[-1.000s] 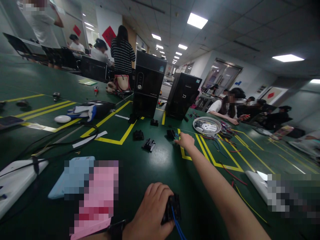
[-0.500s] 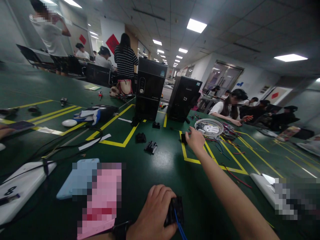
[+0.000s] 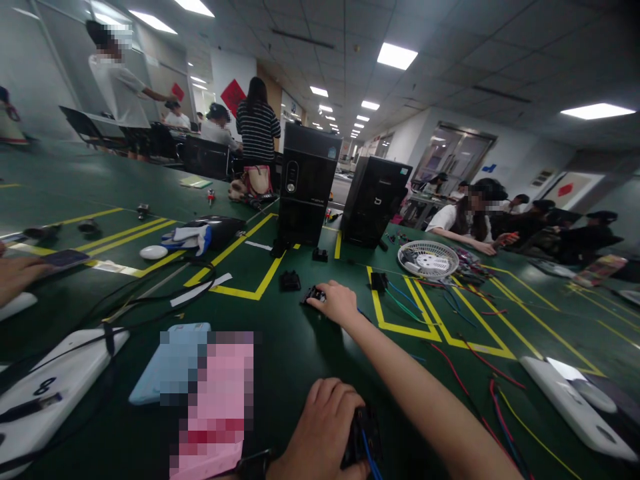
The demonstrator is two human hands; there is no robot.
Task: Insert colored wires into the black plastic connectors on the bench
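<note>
While my left hand (image 3: 323, 423) clasps one blue-wired black block (image 3: 373, 427), my right hand (image 3: 340, 303) pinches one small black part (image 3: 309, 294), apparently for pick-up, next needing a level lift.

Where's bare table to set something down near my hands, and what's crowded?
Bare tabletop lies between the pink item and your left hand, nearer you than your right hand. A smaller patch sits within the yellow tape corner, nearer you than the paper strip. It's crowded around the white basket and, left, where black cables cross the white case.
</note>
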